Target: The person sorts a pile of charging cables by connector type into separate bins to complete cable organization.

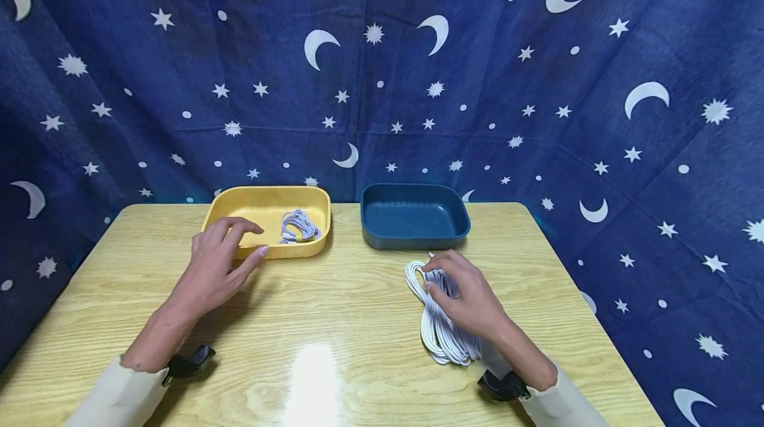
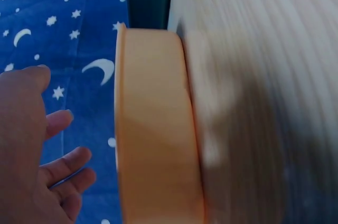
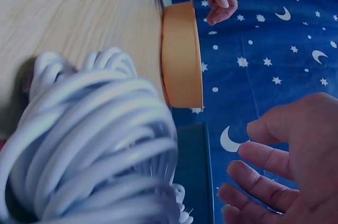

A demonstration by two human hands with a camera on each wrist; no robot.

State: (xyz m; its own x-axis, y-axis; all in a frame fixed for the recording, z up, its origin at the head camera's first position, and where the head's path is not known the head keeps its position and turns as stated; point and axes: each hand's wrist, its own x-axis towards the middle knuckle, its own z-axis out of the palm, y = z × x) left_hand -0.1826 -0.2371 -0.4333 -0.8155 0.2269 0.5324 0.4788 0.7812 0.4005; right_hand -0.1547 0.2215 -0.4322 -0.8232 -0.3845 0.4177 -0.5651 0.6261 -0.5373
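Both our hands are free of any load: the left hand (image 1: pixel 221 258) hovers over the near-left corner of the yellow tray (image 1: pixel 298 252), fingers loosely bent, and the right hand (image 1: pixel 468 294) hangs with relaxed fingers over the white cable coil (image 1: pixel 446 341). In the wrist views we see a gap between our left fingers and the tray's rim, and another between our right fingers and the coil. That coil lies on the tabletop (image 1: pixel 358 288), its far end near the front wall of the dark blue tray (image 1: pixel 412 242). A smaller cable bundle (image 1: pixel 300 227) sits inside the yellow tray, toward its right wall. We have a narrow strip of wood between the two trays and a wider stretch between our hands. Both trays stand along the table's far edge, close to the starry cloth (image 1: pixel 370 82); the right edge slants past our right forearm, well apart from the coil.
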